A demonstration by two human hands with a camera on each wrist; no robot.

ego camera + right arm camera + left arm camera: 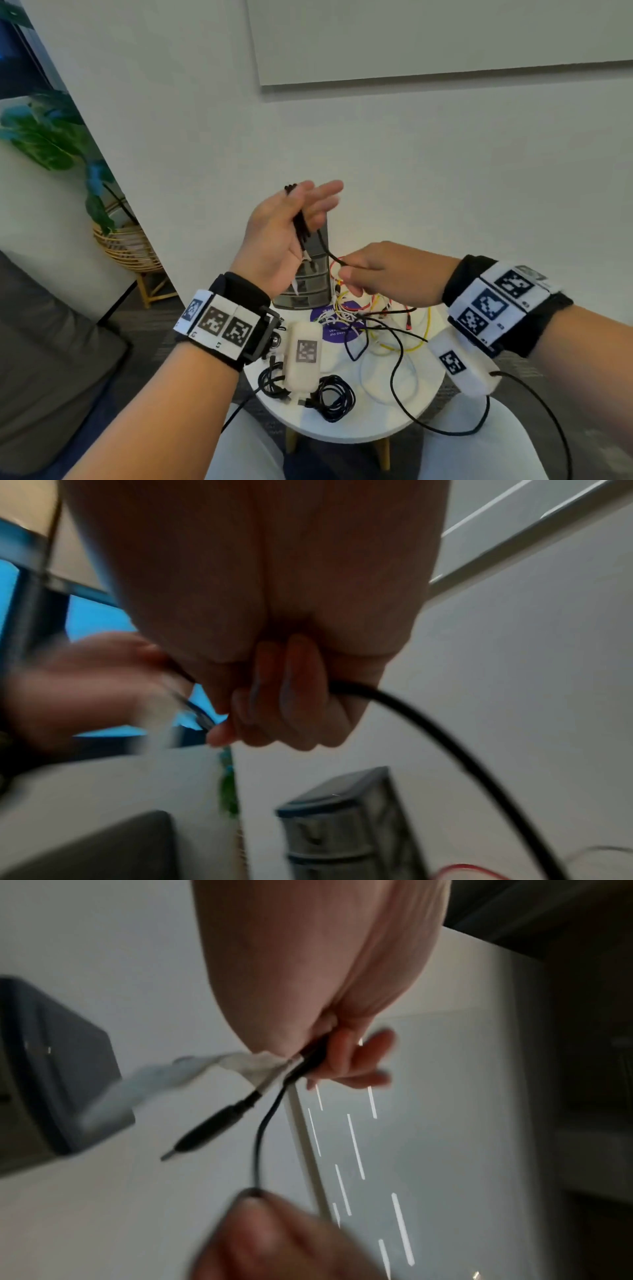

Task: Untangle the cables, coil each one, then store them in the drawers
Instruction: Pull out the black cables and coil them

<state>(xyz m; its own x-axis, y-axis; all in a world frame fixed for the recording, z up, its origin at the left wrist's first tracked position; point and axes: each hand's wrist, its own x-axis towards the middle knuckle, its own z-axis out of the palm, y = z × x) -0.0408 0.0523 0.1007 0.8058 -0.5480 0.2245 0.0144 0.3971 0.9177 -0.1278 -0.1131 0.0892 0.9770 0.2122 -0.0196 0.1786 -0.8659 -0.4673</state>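
Observation:
My left hand (291,219) is raised palm-up above the table and holds several loops of a black cable (303,229) against its palm. In the left wrist view its fingers (346,1056) curl round the loops. A jack plug (205,1131) with a white tag (253,1066) hangs out below them. From the loops the cable (257,1150) runs down to my right hand (352,274), which pinches it between thumb and fingers (274,715). The cable's free length (445,745) trails away below that hand. The grey drawer unit (308,284) stands behind both hands.
On the round white table (342,428) lies a tangle of red, yellow, white and black cables (376,315). Two coiled black cables (335,394) lie near the front edge. A plant in a wicker basket (126,243) stands at the left, a grey sofa (51,342) nearer.

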